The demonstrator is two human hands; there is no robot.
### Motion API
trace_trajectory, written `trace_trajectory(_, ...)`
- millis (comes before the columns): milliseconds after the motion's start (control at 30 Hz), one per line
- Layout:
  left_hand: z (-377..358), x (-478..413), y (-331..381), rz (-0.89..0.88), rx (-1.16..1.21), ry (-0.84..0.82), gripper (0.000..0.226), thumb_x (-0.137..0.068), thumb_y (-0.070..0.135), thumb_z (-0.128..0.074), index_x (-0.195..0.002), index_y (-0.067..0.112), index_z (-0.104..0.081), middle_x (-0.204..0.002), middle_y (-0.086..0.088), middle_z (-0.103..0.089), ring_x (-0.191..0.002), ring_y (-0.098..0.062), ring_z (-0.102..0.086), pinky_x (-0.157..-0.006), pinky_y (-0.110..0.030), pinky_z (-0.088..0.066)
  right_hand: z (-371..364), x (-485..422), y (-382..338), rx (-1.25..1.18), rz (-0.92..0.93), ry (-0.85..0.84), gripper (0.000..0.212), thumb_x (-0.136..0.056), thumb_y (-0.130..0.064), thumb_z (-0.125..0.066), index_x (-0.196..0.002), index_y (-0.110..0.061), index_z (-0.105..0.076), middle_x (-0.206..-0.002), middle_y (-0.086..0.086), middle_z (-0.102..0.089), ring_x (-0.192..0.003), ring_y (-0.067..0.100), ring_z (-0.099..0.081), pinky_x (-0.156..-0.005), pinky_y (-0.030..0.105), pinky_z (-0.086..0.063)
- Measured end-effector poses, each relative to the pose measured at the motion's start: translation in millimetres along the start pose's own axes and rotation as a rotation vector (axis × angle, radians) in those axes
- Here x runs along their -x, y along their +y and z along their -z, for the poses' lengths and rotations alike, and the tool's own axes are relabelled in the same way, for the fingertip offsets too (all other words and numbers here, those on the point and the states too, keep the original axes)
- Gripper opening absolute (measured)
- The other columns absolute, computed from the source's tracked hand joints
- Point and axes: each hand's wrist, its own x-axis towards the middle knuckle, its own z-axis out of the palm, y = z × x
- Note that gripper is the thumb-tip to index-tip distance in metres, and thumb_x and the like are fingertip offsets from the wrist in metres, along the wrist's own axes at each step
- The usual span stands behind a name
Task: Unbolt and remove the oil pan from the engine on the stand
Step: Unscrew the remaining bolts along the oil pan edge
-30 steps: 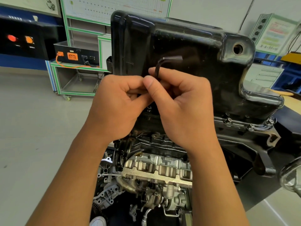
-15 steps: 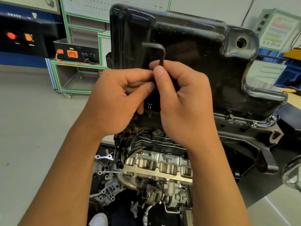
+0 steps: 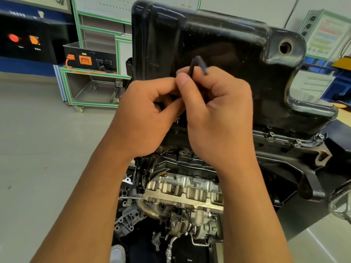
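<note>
The black oil pan [image 3: 228,54] sits on top of the upturned engine [image 3: 182,194] on its stand, with a round drain hole [image 3: 285,47] near its right corner. A dark L-shaped hex key [image 3: 197,64] stands upright at the pan's near flange; its short arm is blurred and points toward me and right. My right hand [image 3: 218,114] pinches the key's shaft between thumb and fingers. My left hand [image 3: 146,114] is curled against it, thumb and fingers at the shaft lower down. The key's tip and its bolt are hidden behind my hands. Flange bolts [image 3: 270,134] show at right.
A green-framed cart [image 3: 91,88] carrying a black box with orange connectors stands on the grey floor at back left. A black panel with red and orange lights [image 3: 24,39] is at far left. Blue bins and a board are at back right. A white shoe [image 3: 117,253] shows below.
The hex key's short arm has swung round: it pointed right, then left, and now points toward me and right. Both hands stayed at the shaft, twirling it.
</note>
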Motion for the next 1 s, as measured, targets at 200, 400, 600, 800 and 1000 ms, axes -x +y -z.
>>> trace_trajectory(200, 1.5, -0.7, 2.8, -0.01, -0.039, 0.089, 0.011, -0.095, 0.017, -0.063, -0.092, 0.012, -0.073, -0.073, -0.009, -0.07, -0.06, -0.028, -0.065, -0.051, -0.04, -0.053, 1.3, -1.2, -0.4, 0.029, -0.005, -0.027, 0.015, -0.098, -0.015, -0.061, -0.098, -0.006, -0.073, -0.082, 0.006, -0.067, -0.074, 0.016, -0.063, -0.068, 0.039, -0.052)
trace_trajectory(400, -5.6, -3.0, 3.2, -0.028, -0.092, 0.171, 0.011, -0.085, 0.021, -0.068, -0.08, 0.011, -0.066, -0.064, 0.005, -0.062, -0.051, -0.025, -0.054, -0.046, -0.026, -0.044, 0.0, -0.8, 0.7, -0.046, -0.002, 0.126, 0.012, -0.089, -0.014, -0.074, -0.083, -0.005, -0.078, -0.072, 0.006, -0.071, -0.069, 0.019, -0.068, -0.063, 0.039, -0.054)
trace_trajectory(600, 3.8, -1.8, 0.8, -0.007, 0.038, -0.014, 0.015, -0.097, 0.012, -0.06, -0.1, 0.022, -0.071, -0.078, 0.0, -0.073, -0.061, -0.023, -0.068, -0.053, -0.036, -0.055, 2.6, -1.9, 0.9, 0.074, 0.052, -0.02, 0.022, -0.1, -0.012, -0.057, -0.089, 0.0, -0.072, -0.075, 0.008, -0.063, -0.072, 0.02, -0.059, -0.066, 0.041, -0.047)
trace_trajectory(800, -7.7, -4.9, 2.3, -0.015, -0.056, 0.199, 0.014, -0.086, 0.025, -0.072, -0.078, 0.017, -0.063, -0.067, 0.005, -0.063, -0.053, -0.021, -0.057, -0.046, -0.024, -0.044, -2.4, -0.7, -0.5, -0.033, 0.025, 0.177, 0.011, -0.086, -0.016, -0.078, -0.082, -0.006, -0.078, -0.069, 0.004, -0.071, -0.065, 0.016, -0.066, -0.061, 0.034, -0.054)
trace_trajectory(1000, 3.0, -3.2, 0.3, 0.045, 0.048, 0.028, 0.017, -0.094, 0.016, -0.065, -0.11, 0.018, -0.069, -0.09, 0.003, -0.074, -0.063, -0.029, -0.068, -0.056, -0.041, -0.058, 2.3, -2.1, 3.2, 0.004, 0.011, 0.099, 0.017, -0.097, -0.011, -0.063, -0.087, -0.003, -0.075, -0.072, 0.005, -0.067, -0.066, 0.014, -0.06, -0.061, 0.029, -0.048)
